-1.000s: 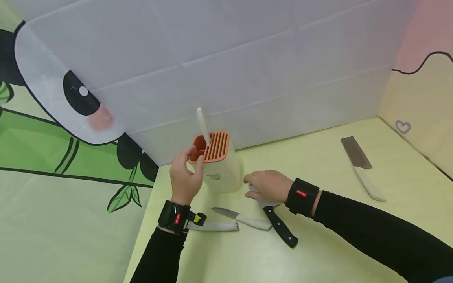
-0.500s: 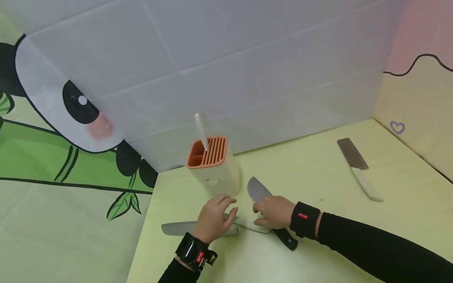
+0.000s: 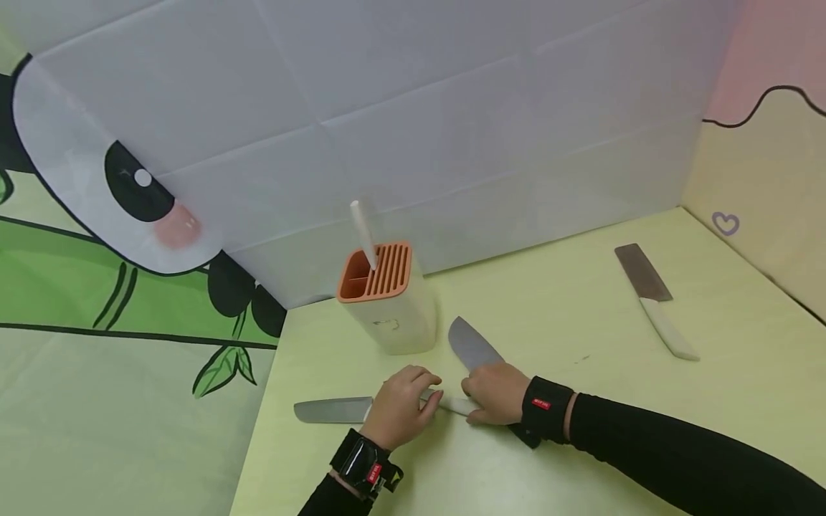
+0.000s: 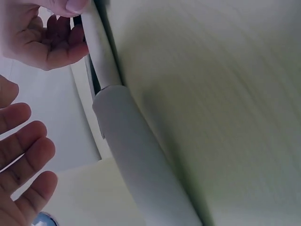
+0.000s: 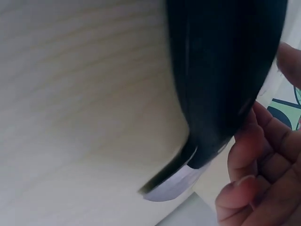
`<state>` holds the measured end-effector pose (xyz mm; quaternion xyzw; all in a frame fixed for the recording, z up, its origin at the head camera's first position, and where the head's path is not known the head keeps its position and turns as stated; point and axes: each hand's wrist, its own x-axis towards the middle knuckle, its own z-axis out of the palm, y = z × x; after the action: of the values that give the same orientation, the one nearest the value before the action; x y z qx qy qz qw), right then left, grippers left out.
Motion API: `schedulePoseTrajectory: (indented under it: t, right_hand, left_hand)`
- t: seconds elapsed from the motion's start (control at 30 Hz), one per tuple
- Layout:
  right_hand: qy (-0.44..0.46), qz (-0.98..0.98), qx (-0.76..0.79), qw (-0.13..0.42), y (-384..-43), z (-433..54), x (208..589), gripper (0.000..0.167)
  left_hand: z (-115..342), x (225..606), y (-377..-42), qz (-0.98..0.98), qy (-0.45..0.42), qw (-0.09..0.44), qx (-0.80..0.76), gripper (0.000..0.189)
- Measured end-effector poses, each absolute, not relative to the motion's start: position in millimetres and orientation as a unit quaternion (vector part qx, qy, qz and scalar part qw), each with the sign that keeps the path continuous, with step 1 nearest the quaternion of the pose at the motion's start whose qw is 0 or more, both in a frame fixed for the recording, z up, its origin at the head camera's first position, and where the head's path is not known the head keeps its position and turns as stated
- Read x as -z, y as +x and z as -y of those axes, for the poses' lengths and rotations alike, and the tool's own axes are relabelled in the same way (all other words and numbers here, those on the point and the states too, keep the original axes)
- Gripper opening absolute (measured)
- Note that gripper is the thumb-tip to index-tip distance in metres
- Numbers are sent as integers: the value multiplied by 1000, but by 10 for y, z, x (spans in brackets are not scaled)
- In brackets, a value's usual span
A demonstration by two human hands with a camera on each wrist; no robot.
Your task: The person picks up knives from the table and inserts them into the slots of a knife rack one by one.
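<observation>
My left hand [image 3: 401, 408] hovers over the handle of a large white-handled kitchen knife [image 3: 332, 410], its fingers loosely bent and apart in the left wrist view. Beside it, a small white-handled paring knife [image 3: 459, 405] lies on the table with its blade mostly hidden by that hand. My right hand [image 3: 500, 393] pinches the end of the paring knife's handle between thumb and fingers. Beneath the right hand lies a black-handled knife [image 3: 474, 344], its blade pointing up and left. Its dark handle [image 5: 221, 70] fills much of the right wrist view.
Behind the hands stands a cream knife block [image 3: 406, 330] with an orange slotted top. One white handle [image 3: 363, 233] sticks up from it. A white-handled cleaver [image 3: 645, 276] lies far right on the pale table [image 3: 555, 301]. A cloth wall [image 3: 452, 143] rises at the back.
My left hand has dropped from the knife block to above the large knife's handle. My right hand has moved down from the black-handled knife's blade to the paring knife's handle.
</observation>
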<state>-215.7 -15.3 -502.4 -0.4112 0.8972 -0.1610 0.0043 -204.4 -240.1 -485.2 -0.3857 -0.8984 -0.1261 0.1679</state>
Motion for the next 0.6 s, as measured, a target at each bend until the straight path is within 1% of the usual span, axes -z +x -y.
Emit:
schedulePoseTrajectory:
  t: [0.17, 0.33, 0.6]
  right_hand:
    - [-409, -900, 149, 3, -2160, 168, 5069, 38]
    - [-411, -902, 135, -13, -2177, 171, 5096, 37]
    - [-410, -894, 179, -12, -2182, 196, 5176, 31]
  left_hand:
    - [2364, 4914, -2052, 893, -395, 171, 135, 12]
    - [2314, 4953, -2051, 891, -398, 167, 143, 13]
    - [2278, 4948, -2001, 905, -387, 122, 128, 18]
